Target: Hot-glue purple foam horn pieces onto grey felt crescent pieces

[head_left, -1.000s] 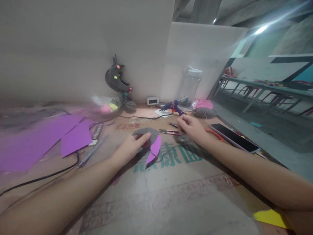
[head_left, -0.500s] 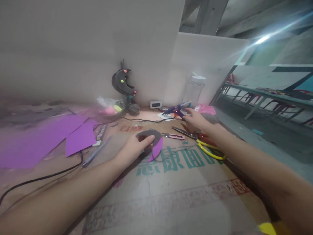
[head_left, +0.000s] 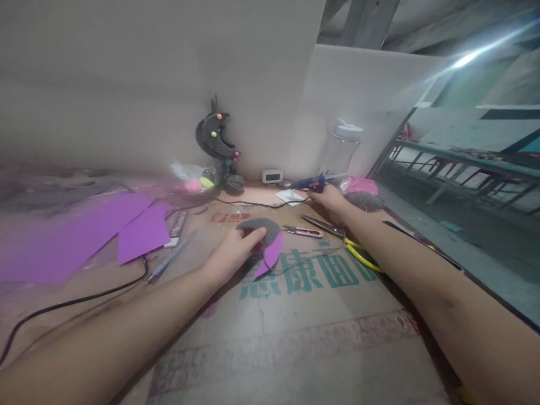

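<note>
Illumination is dim and greyish, with low contrast. A bright lamp (head_left: 465, 60) at upper right flares into a diagonal bluish streak; a small red light glows on the glue gun (head_left: 307, 184). Darker shadows lie beside the forearms (head_left: 158, 315). Blur smears the left edge, dissolving the outer purple sheets (head_left: 80, 242), whereas the grey-and-purple crescent (head_left: 272, 230) near centre appears clearer. Wide-angle distortion stretches the lower corners.
</note>
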`<state>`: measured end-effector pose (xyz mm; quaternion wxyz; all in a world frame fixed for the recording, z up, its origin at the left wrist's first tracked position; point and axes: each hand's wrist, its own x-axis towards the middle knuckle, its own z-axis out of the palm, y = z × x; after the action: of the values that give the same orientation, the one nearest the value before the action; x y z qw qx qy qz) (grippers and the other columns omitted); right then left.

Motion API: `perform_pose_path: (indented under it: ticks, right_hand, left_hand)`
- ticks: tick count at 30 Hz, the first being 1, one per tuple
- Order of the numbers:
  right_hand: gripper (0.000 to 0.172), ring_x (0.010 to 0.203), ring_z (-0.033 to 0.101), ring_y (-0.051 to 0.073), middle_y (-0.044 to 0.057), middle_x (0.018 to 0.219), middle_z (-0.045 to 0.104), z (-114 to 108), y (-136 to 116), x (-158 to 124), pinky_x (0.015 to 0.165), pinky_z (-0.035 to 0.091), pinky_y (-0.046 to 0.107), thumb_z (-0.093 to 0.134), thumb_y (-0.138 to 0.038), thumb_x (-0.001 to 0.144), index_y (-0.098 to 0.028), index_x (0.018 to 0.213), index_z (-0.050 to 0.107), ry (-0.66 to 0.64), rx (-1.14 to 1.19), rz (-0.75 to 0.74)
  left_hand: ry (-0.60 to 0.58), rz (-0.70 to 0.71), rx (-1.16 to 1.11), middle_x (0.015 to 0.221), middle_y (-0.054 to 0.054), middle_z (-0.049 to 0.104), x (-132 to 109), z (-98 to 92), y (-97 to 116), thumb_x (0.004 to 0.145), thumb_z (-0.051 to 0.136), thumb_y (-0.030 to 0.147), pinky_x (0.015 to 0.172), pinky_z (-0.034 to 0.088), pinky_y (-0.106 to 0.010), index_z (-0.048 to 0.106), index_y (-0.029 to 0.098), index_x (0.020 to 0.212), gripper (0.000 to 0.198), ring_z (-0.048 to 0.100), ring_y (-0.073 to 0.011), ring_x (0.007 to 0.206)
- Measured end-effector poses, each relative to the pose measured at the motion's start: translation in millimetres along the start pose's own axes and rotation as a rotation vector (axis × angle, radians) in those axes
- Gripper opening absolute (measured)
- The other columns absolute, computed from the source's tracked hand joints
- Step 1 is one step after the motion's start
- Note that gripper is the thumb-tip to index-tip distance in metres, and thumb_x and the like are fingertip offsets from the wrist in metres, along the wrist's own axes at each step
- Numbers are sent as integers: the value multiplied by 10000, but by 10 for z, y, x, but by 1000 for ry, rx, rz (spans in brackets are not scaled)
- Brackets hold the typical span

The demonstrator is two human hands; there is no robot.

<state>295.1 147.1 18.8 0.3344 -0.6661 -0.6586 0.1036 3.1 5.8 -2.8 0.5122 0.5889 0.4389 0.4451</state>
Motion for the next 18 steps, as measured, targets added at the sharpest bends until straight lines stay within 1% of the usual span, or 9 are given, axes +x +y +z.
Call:
perform_pose_path:
  ticks: [4,6,8,10,11,12,14,16,18]
  right_hand:
    - [276,776,683,229,114,783,729,-201,-174,-189,700,519,312,626,-347,804,-101,914,687,19,58,-2]
    - [275,806,690,239,112,807,737,-292,-281,-366,687,523,309,602,-367,823,-124,918,691,17,90,-22]
    - [267,881,689,247,93,871,745,-343,-385,-606,695,529,305,598,-374,825,-159,959,684,20,126,-54]
    - [236,954,677,245,70,966,740,-354,-470,-888,754,532,314,609,-369,820,-191,957,681,36,215,-145]
    - [222,954,677,243,66,975,739,-348,-502,-1033,789,530,329,609,-373,824,-195,937,679,39,268,-188]
    - [215,948,679,239,64,974,738,-337,-526,-1171,823,525,344,604,-378,831,-197,927,674,9,304,-220]
    - [206,865,692,243,63,889,737,-313,-552,-1410,800,536,362,624,-386,816,-194,875,669,-33,295,-188]
    - [233,801,691,251,66,821,726,-298,-558,-1581,745,550,365,630,-422,807,-194,834,667,-79,240,-156]
    - [263,757,683,249,63,793,713,-294,-565,-1683,695,555,362,620,-460,805,-201,820,659,-119,197,-191]
  left_hand:
    - [24,3,-5,583,20,555,-7,12,8,760,619,382,578,388,-258,571,167,637,252,506,-134,566]
    - [10,8,-34,579,26,549,-19,23,35,757,626,348,565,385,-245,566,166,633,229,495,-122,556]
    - [-4,24,-84,581,31,544,-26,33,57,755,639,334,551,378,-233,565,164,652,211,485,-112,549]
    - [-2,18,-126,582,33,542,-26,41,66,750,653,328,539,372,-228,564,161,677,203,480,-107,543]
    - [0,17,-136,580,33,543,-24,43,66,748,659,323,540,373,-226,566,158,684,200,480,-106,542]
    - [1,21,-147,581,32,545,-21,44,63,748,663,321,543,376,-225,569,156,690,199,482,-105,544]
    - [0,43,-167,588,28,552,-15,44,53,754,663,323,553,385,-223,575,153,694,201,488,-105,552]
    - [8,60,-187,605,26,561,-8,42,42,760,660,329,556,393,-221,580,153,699,203,492,-103,555]
    - [29,58,-190,617,25,565,-4,39,38,766,655,330,554,398,-219,583,152,705,201,493,-101,554]
